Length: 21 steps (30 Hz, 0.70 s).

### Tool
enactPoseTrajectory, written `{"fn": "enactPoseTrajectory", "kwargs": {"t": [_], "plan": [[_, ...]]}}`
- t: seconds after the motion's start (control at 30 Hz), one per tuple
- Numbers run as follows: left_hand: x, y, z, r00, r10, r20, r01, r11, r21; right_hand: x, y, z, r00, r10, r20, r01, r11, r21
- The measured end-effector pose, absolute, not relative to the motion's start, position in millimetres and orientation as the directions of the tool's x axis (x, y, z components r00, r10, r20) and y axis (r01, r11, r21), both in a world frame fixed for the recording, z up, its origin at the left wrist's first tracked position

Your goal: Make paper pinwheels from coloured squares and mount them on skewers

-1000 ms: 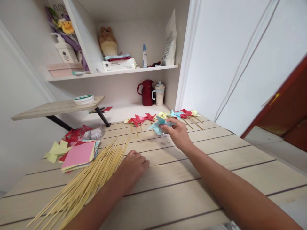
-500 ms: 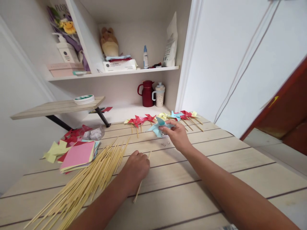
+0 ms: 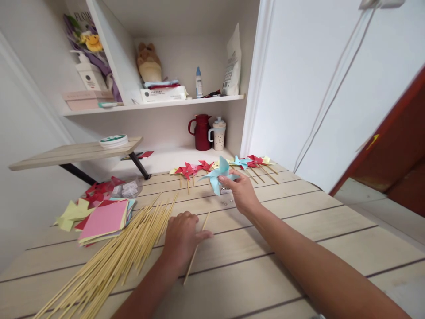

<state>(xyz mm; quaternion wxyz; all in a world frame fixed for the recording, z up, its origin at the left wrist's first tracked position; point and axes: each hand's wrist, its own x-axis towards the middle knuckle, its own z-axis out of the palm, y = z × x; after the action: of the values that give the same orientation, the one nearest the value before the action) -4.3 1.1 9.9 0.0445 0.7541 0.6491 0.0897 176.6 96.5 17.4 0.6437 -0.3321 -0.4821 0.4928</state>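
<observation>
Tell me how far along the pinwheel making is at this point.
Done: a row of finished paper pinwheels on sticks lies at the table's far edge. In hand: the right hand holds a light blue paper pinwheel head, and the left hand rests on a single bamboo stick. Left: a pile of bamboo sticks and a stack of coloured paper squares.

White walls [image 3: 299, 66] and a recessed shelf [image 3: 159, 103] back the pale plank table [image 3: 332, 230].
</observation>
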Motion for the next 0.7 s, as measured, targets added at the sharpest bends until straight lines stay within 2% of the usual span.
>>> {"fn": "enactPoseTrajectory", "kwargs": {"t": [0.17,0.4,0.7], "plan": [[-2.5,5.9,11.8,0.216,0.975,0.043,0.972,-0.219,0.088,176.5,95.5,18.6,0.044,0.957,0.287,-0.319,0.286,-0.903],[7.7,25.3,14.5,0.194,0.98,0.033,0.98,-0.192,-0.06,178.9,97.1,19.0,0.04,0.964,0.264,-0.345,0.261,-0.901],[16.5,31.2,13.2,0.151,0.988,0.036,0.988,-0.15,-0.041,174.8,96.7,15.1,-0.004,0.983,0.183,-0.446,0.162,-0.88]]}}
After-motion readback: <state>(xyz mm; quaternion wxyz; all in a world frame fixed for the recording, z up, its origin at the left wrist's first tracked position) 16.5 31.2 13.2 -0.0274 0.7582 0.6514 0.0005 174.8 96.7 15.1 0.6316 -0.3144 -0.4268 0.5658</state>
